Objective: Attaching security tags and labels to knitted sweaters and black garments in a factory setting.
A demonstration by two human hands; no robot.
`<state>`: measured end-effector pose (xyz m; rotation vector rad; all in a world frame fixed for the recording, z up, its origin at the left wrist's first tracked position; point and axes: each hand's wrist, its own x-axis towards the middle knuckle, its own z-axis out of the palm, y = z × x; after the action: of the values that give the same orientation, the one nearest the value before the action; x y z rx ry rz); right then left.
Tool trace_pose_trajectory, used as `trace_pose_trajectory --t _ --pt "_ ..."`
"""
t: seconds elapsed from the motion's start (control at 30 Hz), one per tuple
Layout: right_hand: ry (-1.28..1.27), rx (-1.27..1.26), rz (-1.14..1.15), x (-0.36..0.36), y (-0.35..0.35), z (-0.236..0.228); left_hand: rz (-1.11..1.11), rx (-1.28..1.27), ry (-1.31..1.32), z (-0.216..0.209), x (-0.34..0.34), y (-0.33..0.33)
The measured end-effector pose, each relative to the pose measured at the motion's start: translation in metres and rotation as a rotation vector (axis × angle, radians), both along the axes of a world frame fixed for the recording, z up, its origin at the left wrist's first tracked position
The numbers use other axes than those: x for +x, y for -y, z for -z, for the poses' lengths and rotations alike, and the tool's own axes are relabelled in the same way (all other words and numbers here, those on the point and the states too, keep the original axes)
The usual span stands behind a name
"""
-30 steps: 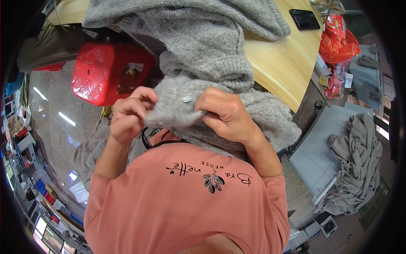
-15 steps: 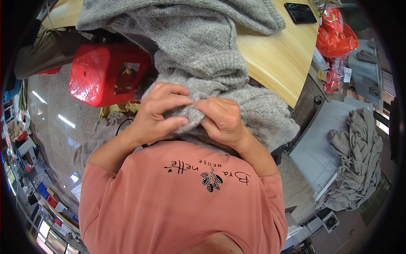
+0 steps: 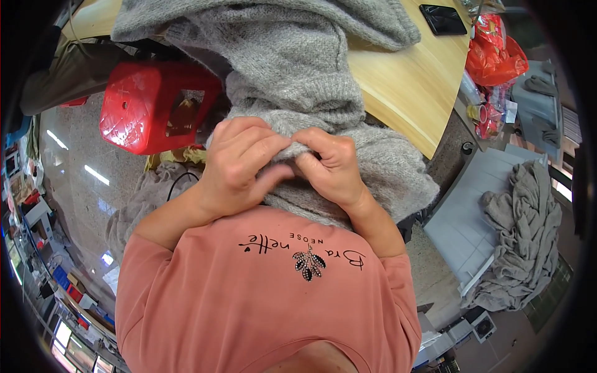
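A fuzzy grey knitted garment lies over the table's near edge and hangs down into my lap, bunched into folds with a ribbed band across it. Close in front of my body, my left hand grips an edge of the knit, its fingers bent over the fabric and its thumb below. My right hand pinches the same edge between thumb and curled forefinger. The fingertips of both hands nearly meet, so the bit of knit between them is mostly covered.
A pale wooden table carries a black phone. A red plastic stool stands to the left, near another person's leg. Right of me, a grey bin has grey knits heaped over it; red bags sit beyond.
My left hand has moved slightly right and its fingers have closed in toward my right hand. My right hand has turned a little, its forefinger now bent over the knit edge.
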<state>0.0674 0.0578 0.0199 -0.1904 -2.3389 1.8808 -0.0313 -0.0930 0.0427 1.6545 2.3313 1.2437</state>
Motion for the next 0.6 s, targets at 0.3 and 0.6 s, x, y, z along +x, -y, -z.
trace_pose_trajectory --t 0.3,0.6 --pt "0.331 -0.640 -0.100 -0.004 -0.011 -0.004 -0.004 -0.091 1.367 0.010 -0.010 0.007" --pt "0.367 -0.886 -0.230 0.001 -0.025 0.008 -0.016 -0.056 1.378 0.008 -0.017 0.008"
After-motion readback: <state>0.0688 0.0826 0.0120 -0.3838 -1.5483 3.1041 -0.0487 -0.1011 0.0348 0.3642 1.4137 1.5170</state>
